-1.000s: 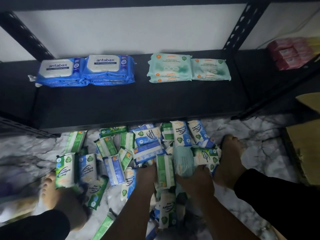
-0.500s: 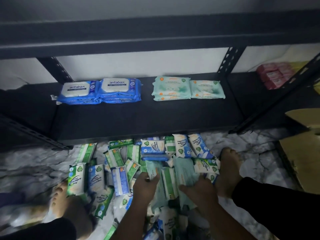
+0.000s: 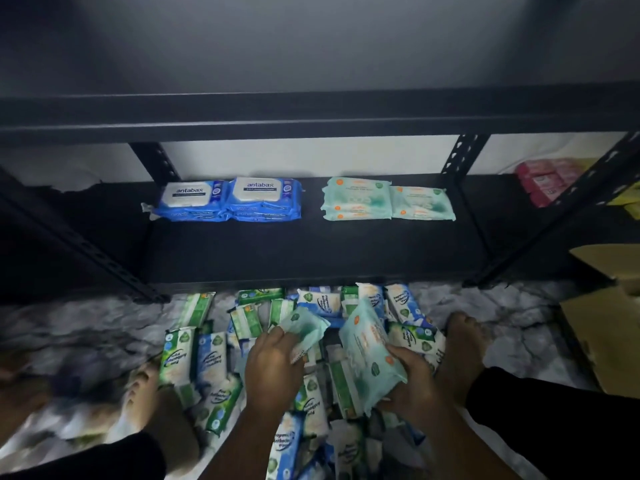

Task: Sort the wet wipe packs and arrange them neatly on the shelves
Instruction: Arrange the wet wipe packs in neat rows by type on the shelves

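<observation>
Step in hand: shelving two mint packs.

Left hand (image 3: 273,362) pinches a small pale mint-green soft plastic wipe pack (image 3: 306,325) by its near end. Right hand (image 3: 414,379) grips a larger mint-green pack with orange dots (image 3: 367,351), fingers curled underneath. Both packs sit just above the floor pile of green and blue packs (image 3: 194,355).

Judgement: lift clear of the pile and lay each flat, edges squared, on the matching mint stacks (image 3: 356,199). These lie well ahead of both hands on the black metal shelf (image 3: 311,251).

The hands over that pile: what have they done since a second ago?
The left hand has lifted a pale green pack from the floor pile; the right hand has lifted a second green pack. Blue stacks and green stacks on the shelf stayed put.
</observation>
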{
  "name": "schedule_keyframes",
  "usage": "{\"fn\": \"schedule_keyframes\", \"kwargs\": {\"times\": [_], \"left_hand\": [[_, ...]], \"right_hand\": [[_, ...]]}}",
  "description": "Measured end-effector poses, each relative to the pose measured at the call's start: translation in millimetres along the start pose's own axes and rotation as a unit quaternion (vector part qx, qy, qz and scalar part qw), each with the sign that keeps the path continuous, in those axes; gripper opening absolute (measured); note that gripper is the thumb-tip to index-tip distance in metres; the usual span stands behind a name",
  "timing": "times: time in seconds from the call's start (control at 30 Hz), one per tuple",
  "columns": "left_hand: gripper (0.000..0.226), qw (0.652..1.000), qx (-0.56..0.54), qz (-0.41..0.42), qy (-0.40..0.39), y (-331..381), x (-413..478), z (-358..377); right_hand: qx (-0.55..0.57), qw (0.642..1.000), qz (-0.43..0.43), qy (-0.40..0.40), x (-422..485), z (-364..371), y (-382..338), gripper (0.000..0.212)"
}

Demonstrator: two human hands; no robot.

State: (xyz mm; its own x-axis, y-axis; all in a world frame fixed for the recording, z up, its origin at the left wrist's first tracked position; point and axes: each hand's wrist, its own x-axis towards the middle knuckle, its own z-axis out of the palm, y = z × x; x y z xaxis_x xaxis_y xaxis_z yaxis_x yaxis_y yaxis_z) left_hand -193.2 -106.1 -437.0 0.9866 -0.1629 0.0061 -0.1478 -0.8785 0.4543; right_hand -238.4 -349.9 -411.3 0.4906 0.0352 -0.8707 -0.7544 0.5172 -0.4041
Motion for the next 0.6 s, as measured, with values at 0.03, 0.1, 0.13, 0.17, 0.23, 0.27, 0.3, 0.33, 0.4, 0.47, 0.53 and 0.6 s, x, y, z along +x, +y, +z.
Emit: {"fn": "schedule_keyframes", "kwargs": {"times": [0.03,0.1,0.13,0.17,0.23,0.27,0.3,0.33,0.4,0.47,0.53,0.6], "left_hand": [[0.052,1.0,0.019,0.023,0.008,-1,0,3],[0.053,0.997,0.048,0.063,0.017,-6,1,12],[0.055,0.995,0.059,0.078,0.01,-8,2,17],[0.056,0.994,0.067,0.086,-0.005,-10,3,22],[0.056,0.992,0.075,0.08,-0.056,-16,6,34],[0.057,0.991,0.077,0.07,-0.088,-19,5,39],[0.059,0.988,0.082,0.06,-0.117,-24,3,44],[0.064,0.984,0.092,0.051,-0.144,-30,0,49],[0.077,0.975,0.102,0.053,-0.192,-40,-9,56],[0.092,0.973,0.091,0.057,-0.205,-46,-15,61],[0.109,0.977,0.083,0.029,-0.194,-44,-16,59],[0.124,0.98,0.088,-0.013,-0.177,-42,-15,57]], "right_hand": [[0.011,1.0,0.006,-0.003,3,-6,1,0.052],[0.037,0.999,0.018,-0.018,11,-19,3,0.054],[0.037,0.999,0.03,-0.009,14,-22,5,0.054],[0.035,0.999,0.035,0.015,24,-27,8,0.052],[-0.016,0.997,0.031,0.073,42,-31,15,0.041],[-0.079,0.988,0.006,0.129,52,-35,20,0.035],[-0.162,0.966,-0.034,0.2,61,-38,25,0.031],[-0.238,0.933,-0.072,0.259,66,-39,29,0.029],[-0.338,0.878,-0.132,0.312,71,-35,35,0.028],[-0.391,0.834,-0.188,0.342,68,-28,37,0.025],[-0.42,0.798,-0.245,0.356,67,-22,39,0.015],[-0.414,0.788,-0.268,0.367,69,-19,42,0.011]]}}
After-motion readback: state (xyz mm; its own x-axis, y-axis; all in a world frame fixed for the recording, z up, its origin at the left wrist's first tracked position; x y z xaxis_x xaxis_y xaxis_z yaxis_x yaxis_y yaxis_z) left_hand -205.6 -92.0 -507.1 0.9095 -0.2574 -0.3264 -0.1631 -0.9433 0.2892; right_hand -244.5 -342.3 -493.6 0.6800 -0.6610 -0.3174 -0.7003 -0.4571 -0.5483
